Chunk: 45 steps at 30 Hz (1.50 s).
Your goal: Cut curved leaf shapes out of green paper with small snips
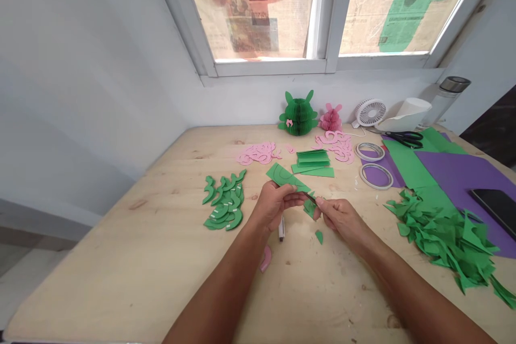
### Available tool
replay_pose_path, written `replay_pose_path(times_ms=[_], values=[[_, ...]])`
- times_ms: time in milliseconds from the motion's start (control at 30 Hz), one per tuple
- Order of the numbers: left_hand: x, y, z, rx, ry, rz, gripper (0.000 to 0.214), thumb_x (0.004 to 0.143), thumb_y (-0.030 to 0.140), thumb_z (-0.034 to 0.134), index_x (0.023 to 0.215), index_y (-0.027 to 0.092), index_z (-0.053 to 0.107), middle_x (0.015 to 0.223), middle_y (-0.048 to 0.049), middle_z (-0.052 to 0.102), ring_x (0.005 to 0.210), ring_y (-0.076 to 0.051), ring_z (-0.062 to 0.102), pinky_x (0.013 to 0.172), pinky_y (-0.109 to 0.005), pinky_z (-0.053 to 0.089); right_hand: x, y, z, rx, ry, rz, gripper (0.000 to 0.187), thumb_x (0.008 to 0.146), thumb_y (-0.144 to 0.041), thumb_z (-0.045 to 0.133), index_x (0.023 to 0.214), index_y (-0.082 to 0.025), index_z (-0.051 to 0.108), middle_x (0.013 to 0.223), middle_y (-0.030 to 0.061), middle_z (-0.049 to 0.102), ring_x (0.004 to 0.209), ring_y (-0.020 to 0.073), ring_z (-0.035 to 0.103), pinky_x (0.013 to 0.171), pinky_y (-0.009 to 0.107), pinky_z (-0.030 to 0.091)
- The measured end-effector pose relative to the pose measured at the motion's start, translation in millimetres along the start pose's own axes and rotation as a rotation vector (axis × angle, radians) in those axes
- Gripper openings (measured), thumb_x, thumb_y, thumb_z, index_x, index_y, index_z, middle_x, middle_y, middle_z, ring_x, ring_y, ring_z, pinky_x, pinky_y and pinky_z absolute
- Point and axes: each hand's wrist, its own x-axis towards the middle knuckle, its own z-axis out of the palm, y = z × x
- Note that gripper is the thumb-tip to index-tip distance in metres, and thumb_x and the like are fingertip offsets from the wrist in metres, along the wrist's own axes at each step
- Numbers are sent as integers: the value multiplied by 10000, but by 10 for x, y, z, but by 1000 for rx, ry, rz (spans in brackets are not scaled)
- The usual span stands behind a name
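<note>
My left hand (pixel 276 204) is shut on a sheet of green paper (pixel 282 177) with curved pencil outlines. My right hand (pixel 338 220) pinches a small dark-bladed cutting tool (pixel 311 198), whose tip meets the paper's edge. Its handle is hidden by my fingers. Just below my hands lie a green paper scrap (pixel 319 236), a white marker pen (pixel 281 228) and a curved pink paper piece (pixel 265 258). Left of my hands, green paper crescents (pixel 223 201) lie in a heap.
The wooden table (pixel 121 258) also holds pink cut shapes (pixel 258 153), stacked green paper (pixel 312 164), tape rolls (pixel 376 176), black-handled scissors (pixel 404 138), purple sheets (pixel 463 172), green offcuts (pixel 443 236) and a phone (pixel 495 209). Paper honeycomb figures (pixel 297 115) and a small fan (pixel 371 113) stand by the wall.
</note>
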Motion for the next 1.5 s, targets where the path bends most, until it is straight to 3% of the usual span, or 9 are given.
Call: replay_pose_path(times_ms=[1500], values=[[-28, 34, 19, 14, -20, 7, 98, 580, 152, 638, 652, 88, 657, 608, -113, 690, 603, -205, 662, 635, -300, 514, 6, 31, -23, -25, -12, -9, 500, 798, -583, 450, 609, -144, 597, 425, -82, 204, 400, 71, 145, 408, 242, 106]])
